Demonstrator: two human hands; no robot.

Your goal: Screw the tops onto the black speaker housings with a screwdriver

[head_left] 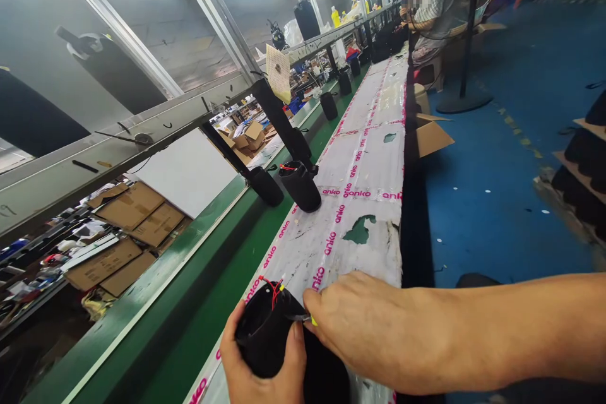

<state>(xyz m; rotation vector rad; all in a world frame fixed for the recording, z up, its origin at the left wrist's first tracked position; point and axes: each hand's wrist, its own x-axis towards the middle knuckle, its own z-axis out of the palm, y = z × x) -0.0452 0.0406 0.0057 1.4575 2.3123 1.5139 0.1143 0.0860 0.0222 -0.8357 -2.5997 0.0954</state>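
My left hand (pixel 258 369) grips a black cylindrical shell (pixel 262 334) at the near end of the taped workbench (pixel 364 158). Red wires (pixel 273 290) stick up from the shell's open top. My right hand (pixel 360 322) reaches across from the right and pinches a thin tool with a yellow tip (pixel 305 318) against the shell's rim. A second dark piece lies under my right wrist, mostly hidden.
Two more black shells (pixel 300 186) stand farther along the bench beside the green conveyor (pixel 203 252); others follow toward the far end. Cardboard boxes (pixel 130 208) lie beyond the conveyor at left. A seated person (pixel 430 9) works at the far end. Blue floor and a fan stand (pixel 466 44) are at right.
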